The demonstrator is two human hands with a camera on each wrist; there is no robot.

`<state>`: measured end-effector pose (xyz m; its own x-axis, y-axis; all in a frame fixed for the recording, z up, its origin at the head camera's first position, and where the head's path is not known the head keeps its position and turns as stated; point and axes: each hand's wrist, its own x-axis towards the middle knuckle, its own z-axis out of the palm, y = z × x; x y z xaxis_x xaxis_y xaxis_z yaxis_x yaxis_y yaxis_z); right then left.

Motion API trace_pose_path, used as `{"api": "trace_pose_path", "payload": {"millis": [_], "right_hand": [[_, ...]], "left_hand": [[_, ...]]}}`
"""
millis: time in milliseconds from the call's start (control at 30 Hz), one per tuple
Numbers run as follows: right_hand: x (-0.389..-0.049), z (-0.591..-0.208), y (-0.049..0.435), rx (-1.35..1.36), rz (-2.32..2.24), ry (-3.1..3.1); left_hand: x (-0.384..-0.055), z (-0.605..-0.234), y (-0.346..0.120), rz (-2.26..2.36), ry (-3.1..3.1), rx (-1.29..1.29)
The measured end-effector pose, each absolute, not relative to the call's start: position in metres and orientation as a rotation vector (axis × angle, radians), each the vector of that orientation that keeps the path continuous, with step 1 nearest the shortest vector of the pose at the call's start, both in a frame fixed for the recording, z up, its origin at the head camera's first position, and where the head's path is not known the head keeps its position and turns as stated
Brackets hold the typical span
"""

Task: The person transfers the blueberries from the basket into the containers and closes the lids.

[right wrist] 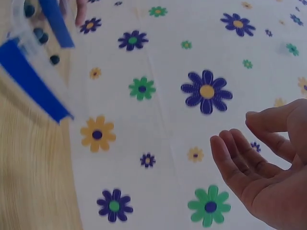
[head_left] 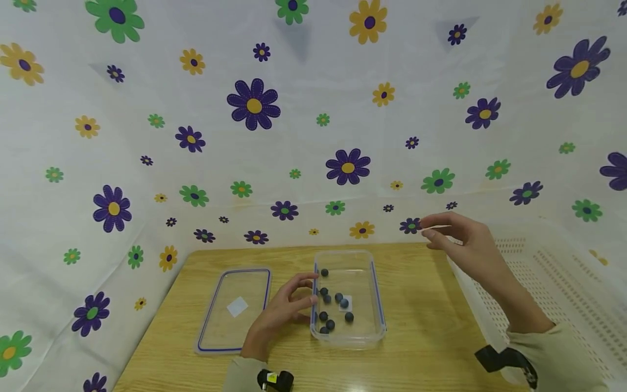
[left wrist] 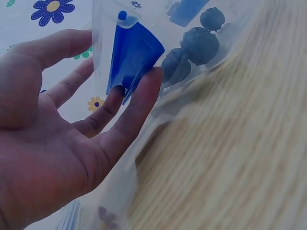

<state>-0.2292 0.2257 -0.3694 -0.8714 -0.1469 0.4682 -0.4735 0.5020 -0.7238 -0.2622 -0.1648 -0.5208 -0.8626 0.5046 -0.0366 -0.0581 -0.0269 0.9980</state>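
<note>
A clear plastic container with a blue-edged rim sits uncovered on the wooden table. Several dark blueberries lie loose on its bottom, mostly toward the left side. My left hand rests its fingertips against the container's left wall. In the left wrist view those fingers are spread around a blue locking flap that hangs from the rim. Up in the air to the right of the container is my right hand, its fingers gently bent. A gap shows between thumb and fingertips, and nothing is held there.
The matching lid, with a blue seal, lies flat left of the container, partly behind my left hand. A white perforated plastic basket stands at the right, under my right forearm. Flower-printed cloth hangs behind the table.
</note>
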Motion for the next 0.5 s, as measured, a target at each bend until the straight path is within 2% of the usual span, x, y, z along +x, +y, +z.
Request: {"api": "trace_pose_path", "payload": {"millis": [233, 500], "right_hand": [[-0.246, -0.379, 0.271, 0.41, 1.161, -2.455], [-0.269, -0.403, 0.313, 0.373, 1.357, -2.49]], "left_hand": [[-0.26, -0.525, -0.163, 1.964, 1.846, 0.462], [-0.261, -0.525, -0.166, 1.962, 1.847, 0.463]]}}
